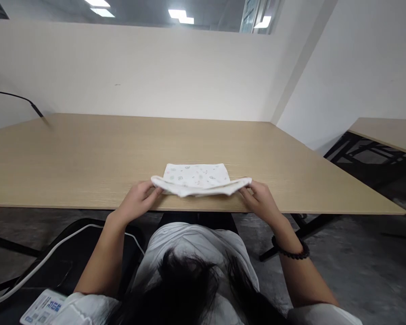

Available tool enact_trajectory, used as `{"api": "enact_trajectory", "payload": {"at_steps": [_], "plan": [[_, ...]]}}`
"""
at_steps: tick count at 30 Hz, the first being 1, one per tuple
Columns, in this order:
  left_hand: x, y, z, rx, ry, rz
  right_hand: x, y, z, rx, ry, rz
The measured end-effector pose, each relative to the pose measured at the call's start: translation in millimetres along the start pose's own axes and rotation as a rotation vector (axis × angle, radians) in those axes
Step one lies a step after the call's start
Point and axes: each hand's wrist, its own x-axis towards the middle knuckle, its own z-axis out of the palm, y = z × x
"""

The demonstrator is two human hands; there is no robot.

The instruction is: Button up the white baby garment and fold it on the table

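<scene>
A white cloth (199, 175) with small printed figures lies near the front edge of the wooden table (122, 149). Its near part is raised and stretched between my two hands, sagging a little in the middle. My left hand (140, 198) pinches the left corner of that part between thumb and fingers. At the opposite corner, my right hand (259, 201) has the same kind of pinch, its fingertips partly hidden by the fabric. The far part of the cloth rests flat on the tabletop. I cannot tell what kind of cloth article it is.
A black cable (20, 97) reaches the table's back left corner. On the right stands another table (389, 131) with dark folding legs. Below on the left are a black chair (64, 266), a white cord (59, 243) and a printed white packet (42, 307).
</scene>
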Motion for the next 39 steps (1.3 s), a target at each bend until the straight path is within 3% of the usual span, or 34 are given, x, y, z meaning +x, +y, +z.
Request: {"api": "enact_trajectory", "payload": {"at_steps": [3, 7, 12, 16, 25, 29, 34, 37, 39], "plan": [[20.4, 1.0, 5.3, -0.088, 0.070, -0.151, 31.6, -3.7, 2.3, 0.031, 0.053, 0.103], [41.6, -4.7, 13.9, -0.268, 0.061, -0.271, 63.6, 2.0, 9.6, -0.038, -0.018, 0.267], [45.1, -14.5, 21.0, -0.227, 0.072, -0.360, 62.9, 11.7, 17.7, -0.190, -0.149, 0.372], [41.2, -17.5, 21.4, -0.222, 0.042, -0.308, 50.2, 10.9, 22.9, -0.178, -0.071, 0.383], [36.2, -13.8, 21.4, -0.096, -0.025, -0.258, 32.5, -4.0, 37.5, -0.163, 0.115, 0.265], [33.4, -11.9, 19.5, -0.066, -0.024, -0.264, 29.1, -4.1, 40.8, -0.220, 0.095, 0.230], [29.9, -8.7, 22.8, 0.120, 0.008, -0.284, 28.1, -2.1, 42.5, -0.385, 0.032, 0.221], [25.4, 1.6, 31.5, 0.243, 0.105, -0.175, 25.7, -11.3, 45.0, -0.447, 0.103, 0.191], [23.0, 12.0, 39.2, 0.270, 0.103, -0.040, 23.6, -21.9, 49.1, -0.478, 0.079, 0.125]]}}
